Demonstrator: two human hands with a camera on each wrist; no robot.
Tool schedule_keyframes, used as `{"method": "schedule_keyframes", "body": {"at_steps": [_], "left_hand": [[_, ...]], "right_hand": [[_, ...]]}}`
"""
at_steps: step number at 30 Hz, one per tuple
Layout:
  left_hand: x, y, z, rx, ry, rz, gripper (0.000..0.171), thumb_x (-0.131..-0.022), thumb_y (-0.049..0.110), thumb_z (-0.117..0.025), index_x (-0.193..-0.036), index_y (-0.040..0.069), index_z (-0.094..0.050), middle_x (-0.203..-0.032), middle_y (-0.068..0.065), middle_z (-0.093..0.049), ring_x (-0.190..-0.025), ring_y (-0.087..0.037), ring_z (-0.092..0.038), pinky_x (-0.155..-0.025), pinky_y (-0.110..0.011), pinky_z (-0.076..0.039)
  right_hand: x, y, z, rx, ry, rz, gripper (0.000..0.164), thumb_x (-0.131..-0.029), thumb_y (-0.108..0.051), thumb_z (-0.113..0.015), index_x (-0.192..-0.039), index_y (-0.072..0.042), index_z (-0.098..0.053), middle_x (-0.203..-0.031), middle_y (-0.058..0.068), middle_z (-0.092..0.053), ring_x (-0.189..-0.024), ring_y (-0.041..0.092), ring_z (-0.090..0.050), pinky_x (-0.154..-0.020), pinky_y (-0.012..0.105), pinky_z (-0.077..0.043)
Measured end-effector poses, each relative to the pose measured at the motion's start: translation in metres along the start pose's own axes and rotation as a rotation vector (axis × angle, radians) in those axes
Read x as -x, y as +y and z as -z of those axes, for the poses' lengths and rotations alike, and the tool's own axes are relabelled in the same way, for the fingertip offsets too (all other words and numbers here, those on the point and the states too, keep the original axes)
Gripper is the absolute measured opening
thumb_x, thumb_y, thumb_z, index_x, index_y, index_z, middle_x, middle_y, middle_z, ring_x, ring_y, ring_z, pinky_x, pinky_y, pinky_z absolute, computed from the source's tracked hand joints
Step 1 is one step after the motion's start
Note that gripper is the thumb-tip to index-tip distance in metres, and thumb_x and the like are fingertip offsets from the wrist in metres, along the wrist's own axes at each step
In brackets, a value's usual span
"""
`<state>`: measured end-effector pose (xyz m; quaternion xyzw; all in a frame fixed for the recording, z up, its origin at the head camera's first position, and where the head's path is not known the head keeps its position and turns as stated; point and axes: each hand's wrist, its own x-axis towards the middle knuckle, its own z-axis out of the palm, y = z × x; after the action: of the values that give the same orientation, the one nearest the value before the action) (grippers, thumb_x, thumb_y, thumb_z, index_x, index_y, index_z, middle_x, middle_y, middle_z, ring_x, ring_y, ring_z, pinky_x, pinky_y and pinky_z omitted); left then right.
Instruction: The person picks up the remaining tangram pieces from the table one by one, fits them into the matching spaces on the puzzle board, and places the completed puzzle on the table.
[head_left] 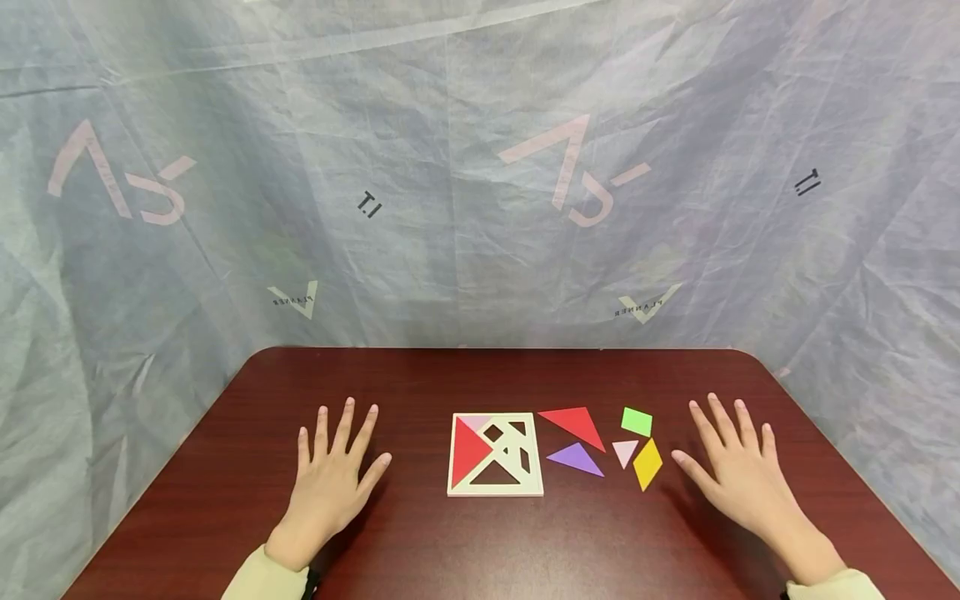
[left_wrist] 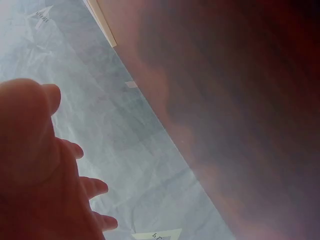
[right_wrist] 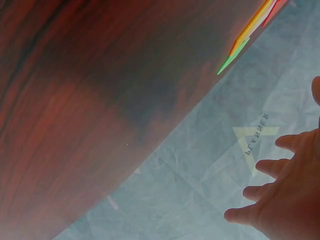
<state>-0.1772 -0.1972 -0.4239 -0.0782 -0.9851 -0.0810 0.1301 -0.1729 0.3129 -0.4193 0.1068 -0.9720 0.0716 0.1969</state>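
a dark reddish-brown table [head_left: 420,550] with rounded far corners bore a square cream puzzle board [head_left: 495,492]. just beside the board's far right corner lay a red triangle [head_left: 577,423]; a purple triangle [head_left: 577,460] lay near the board's right edge, and farther right of the board were a green four-sided piece [head_left: 637,421], a small pale pink triangle [head_left: 626,451] and a yellow diamond [head_left: 648,464].

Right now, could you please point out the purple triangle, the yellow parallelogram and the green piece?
Purple triangle [head_left: 577,460]: head view, middle of its top face.
Yellow parallelogram [head_left: 648,464]: head view, middle of its top face.
Green piece [head_left: 637,422]: head view, middle of its top face.
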Motion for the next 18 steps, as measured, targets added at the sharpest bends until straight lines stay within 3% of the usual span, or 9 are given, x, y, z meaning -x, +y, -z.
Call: {"method": "schedule_keyframes", "body": {"at_steps": [8,18], "left_hand": [[-0.004,0.003,-0.002,0.01,-0.014,-0.021,0.065,-0.092,0.053,-0.038,-0.147,0.027,-0.015,-0.154,-0.012,-0.009,-0.139,-0.041,0.002,-0.105,-0.062,-0.004],[-0.008,0.009,-0.005,0.022,0.011,-0.05,0.064,-0.092,0.046,-0.046,-0.146,0.023,-0.022,-0.152,-0.014,-0.016,-0.138,-0.044,-0.007,-0.105,-0.061,-0.012]], "right_hand": [[-0.005,-0.007,-0.003,-0.012,0.029,0.037,0.075,-0.087,-0.045,-0.055,-0.146,-0.012,-0.022,-0.146,0.021,-0.025,-0.139,0.04,-0.002,-0.101,0.067,-0.002],[-0.014,-0.015,-0.005,0.001,0.073,0.104,0.072,-0.082,-0.041,-0.062,-0.138,-0.004,-0.036,-0.143,0.019,-0.031,-0.131,0.044,-0.022,-0.098,0.065,-0.016]]}}
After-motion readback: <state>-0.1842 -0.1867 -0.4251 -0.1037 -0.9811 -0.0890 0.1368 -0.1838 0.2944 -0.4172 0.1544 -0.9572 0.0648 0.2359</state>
